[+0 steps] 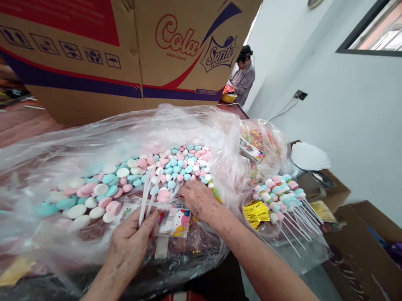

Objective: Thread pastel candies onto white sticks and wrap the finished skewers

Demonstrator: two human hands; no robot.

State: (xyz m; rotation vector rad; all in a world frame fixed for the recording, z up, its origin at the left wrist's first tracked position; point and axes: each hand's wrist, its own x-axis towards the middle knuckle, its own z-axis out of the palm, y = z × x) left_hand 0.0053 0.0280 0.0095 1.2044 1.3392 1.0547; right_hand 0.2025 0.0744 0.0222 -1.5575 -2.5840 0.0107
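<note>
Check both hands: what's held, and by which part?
Left hand pinches a few white sticks near their lower ends, tips pointing up. Right hand rests among the marshmallows in the plastic bag; whether it grips one cannot be told.

Illumination is bright, even and diffuse; shadows are soft. Glare streaks the clear plastic bag (pixel 88 132) above the left hand (pixel 130 249). Wide-angle distortion bends the white wall (pixel 355 130) to the right of the right hand (pixel 199 199). Frame edges smear; candies left of the left hand appear blurred.
</note>
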